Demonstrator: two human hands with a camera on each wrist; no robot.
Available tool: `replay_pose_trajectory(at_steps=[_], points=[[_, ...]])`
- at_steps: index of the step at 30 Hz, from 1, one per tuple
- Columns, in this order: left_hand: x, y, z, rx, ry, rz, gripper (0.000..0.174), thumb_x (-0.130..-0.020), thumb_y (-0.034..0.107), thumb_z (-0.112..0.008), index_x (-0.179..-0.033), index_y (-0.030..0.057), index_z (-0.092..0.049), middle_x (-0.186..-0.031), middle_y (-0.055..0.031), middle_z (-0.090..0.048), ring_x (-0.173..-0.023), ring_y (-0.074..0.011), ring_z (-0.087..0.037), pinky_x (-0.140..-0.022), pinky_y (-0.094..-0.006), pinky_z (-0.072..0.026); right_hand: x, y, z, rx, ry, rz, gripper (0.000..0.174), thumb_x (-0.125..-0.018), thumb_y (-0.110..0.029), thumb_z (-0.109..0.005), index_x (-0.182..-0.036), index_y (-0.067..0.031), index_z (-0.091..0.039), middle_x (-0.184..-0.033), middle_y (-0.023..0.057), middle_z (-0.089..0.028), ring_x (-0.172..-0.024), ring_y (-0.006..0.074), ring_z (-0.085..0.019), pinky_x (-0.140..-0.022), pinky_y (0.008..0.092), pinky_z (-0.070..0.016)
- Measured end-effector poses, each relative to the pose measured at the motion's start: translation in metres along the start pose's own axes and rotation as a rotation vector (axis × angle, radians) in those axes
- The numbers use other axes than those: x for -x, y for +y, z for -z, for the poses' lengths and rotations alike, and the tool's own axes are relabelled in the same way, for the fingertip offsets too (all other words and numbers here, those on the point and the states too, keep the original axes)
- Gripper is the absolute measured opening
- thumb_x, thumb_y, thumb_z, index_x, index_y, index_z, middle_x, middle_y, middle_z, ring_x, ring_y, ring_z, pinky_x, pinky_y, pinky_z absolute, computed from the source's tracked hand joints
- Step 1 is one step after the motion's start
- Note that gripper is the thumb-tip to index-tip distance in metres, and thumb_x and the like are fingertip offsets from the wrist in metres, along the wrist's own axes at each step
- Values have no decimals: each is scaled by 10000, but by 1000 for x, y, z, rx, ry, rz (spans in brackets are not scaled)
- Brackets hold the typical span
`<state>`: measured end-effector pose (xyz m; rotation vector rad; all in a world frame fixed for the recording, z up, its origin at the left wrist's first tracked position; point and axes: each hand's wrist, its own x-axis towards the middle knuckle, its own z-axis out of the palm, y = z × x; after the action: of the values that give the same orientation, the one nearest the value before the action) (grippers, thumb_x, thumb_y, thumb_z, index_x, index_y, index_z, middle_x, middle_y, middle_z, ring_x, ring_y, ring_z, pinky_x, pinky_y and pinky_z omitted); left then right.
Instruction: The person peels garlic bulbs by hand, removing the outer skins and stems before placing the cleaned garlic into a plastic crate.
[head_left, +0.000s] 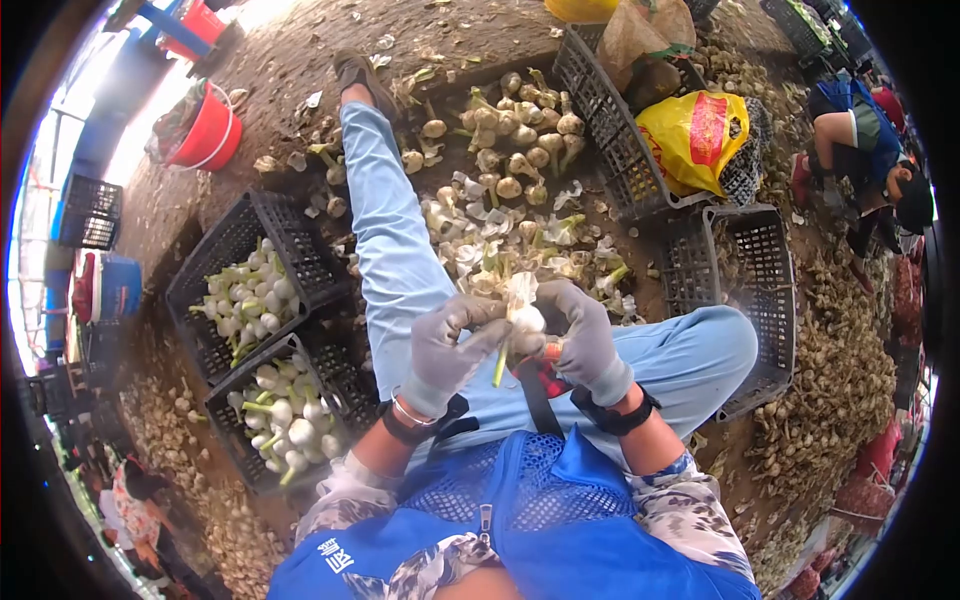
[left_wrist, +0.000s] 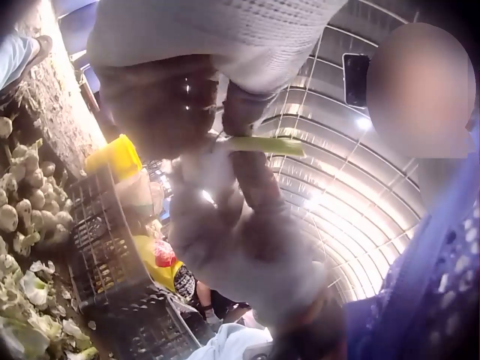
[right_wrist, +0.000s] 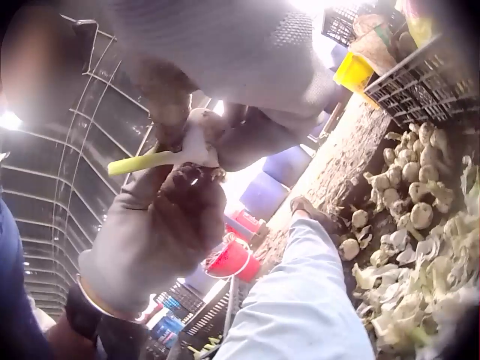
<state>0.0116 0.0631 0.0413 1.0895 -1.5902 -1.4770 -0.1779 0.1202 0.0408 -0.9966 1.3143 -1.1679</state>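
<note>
Both hands wear grey gloves and meet over the lap around one garlic bulb (head_left: pixel 527 319). My left hand (head_left: pixel 446 347) pinches the bulb from the left, with its short green stem (head_left: pixel 500 366) pointing down beside the fingers. My right hand (head_left: pixel 582 335) holds the bulb from the other side, fingers curled. Loose papery skin (head_left: pixel 522 288) stands up from the bulb. A small orange-red piece (head_left: pixel 552 351) shows under the right fingers; I cannot tell what it is. In the right wrist view, the white bulb (right_wrist: pixel 201 139) sits between both hands' fingertips, its green stem (right_wrist: pixel 139 163) sticking out left.
Unpeeled garlic (head_left: pixel 520 125) and stripped skins (head_left: pixel 480 225) lie on the ground ahead. Black crates (head_left: pixel 250 385) of cleaned garlic stand at left. At right are an upright crate (head_left: pixel 760 300) and another with a yellow bag (head_left: pixel 695 140). A red bucket (head_left: pixel 205 130) stands farther off.
</note>
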Motion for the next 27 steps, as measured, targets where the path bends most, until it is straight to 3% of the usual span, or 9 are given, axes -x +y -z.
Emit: replay_pose_trajectory(at_steps=[2, 5, 8, 11, 14, 15, 18, 19, 27], points=[[-3, 0, 1, -177, 1, -164, 146, -779, 30, -765, -898, -35, -707, -801, -90, -700, -736, -139, -667, -685, -258, -522, 0, 1, 1, 53, 6, 42, 538, -688, -216, -891, -1093, 24, -632, -957, 53, -625, -861, 121, -597, -782, 255, -489], [-2, 9, -1, -325, 37, -202, 104, -799, 25, -728, -861, -43, -680, -766, -109, -692, -707, -147, -667, -667, -263, -519, 1, 0, -1, 42, 12, 40, 527, -669, -228, -902, -1055, 15, -640, -918, 54, -612, -839, 123, -591, -755, 257, -487], [-3, 10, -7, -266, 84, -87, 54, -845, 19, -647, -835, -34, -650, -765, -98, -690, -658, -150, -648, -613, -273, -506, 2, 2, -1, -84, -47, -57, 532, -713, -243, -884, -1098, 14, -622, -987, 56, -634, -889, 118, -606, -782, 264, -499], [-4, 8, -4, 467, 19, 331, 61, -858, 27, -623, -892, -13, -653, -780, -80, -668, -636, -117, -602, -563, -256, -472, 2, 0, 0, -406, -121, -230, 529, -781, -230, -841, -1173, 17, -586, -1074, 68, -647, -961, 128, -621, -840, 278, -503], [-6, -16, 5, 988, -16, 276, 116, -883, 39, -597, -984, -14, -622, -871, -82, -663, -697, -95, -593, -576, -239, -464, 2, 4, 2, -549, -124, -179, 526, -830, -196, -798, -1237, 24, -547, -1138, 79, -646, -1021, 144, -626, -902, 289, -496], [-7, -14, 7, 911, -30, 231, 149, -862, 14, -628, -1005, -19, -602, -942, -65, -647, -766, -70, -590, -609, -217, -470, 0, 4, 2, -533, -106, -168, 522, -838, -184, -789, -1246, 26, -540, -1146, 81, -645, -1030, 147, -625, -915, 290, -491], [-3, 15, -11, 417, 83, 203, 132, -853, -14, -647, -977, -13, -601, -902, -47, -648, -720, -64, -585, -594, -204, -462, 0, 0, -2, -490, -85, -138, 506, -848, -164, -774, -1253, 20, -531, -1161, 86, -638, -1052, 146, -619, -941, 294, -483], [0, 8, -10, 265, 4, 194, 126, -855, -34, -646, -971, -16, -599, -855, -45, -656, -684, -63, -585, -577, -197, -455, 0, 3, -2, -466, -98, -116, 502, -849, -160, -772, -1251, 19, -531, -1163, 86, -637, -1052, 147, -619, -940, 294, -483], [-3, 12, -7, 332, 116, 282, 46, -902, 14, -610, -876, -20, -595, -741, -62, -643, -605, -82, -581, -547, -214, -460, 2, -1, -2, -549, -140, -140, 474, -852, -129, -762, -1242, 6, -528, -1177, 82, -631, -1081, 146, -605, -966, 303, -466]])
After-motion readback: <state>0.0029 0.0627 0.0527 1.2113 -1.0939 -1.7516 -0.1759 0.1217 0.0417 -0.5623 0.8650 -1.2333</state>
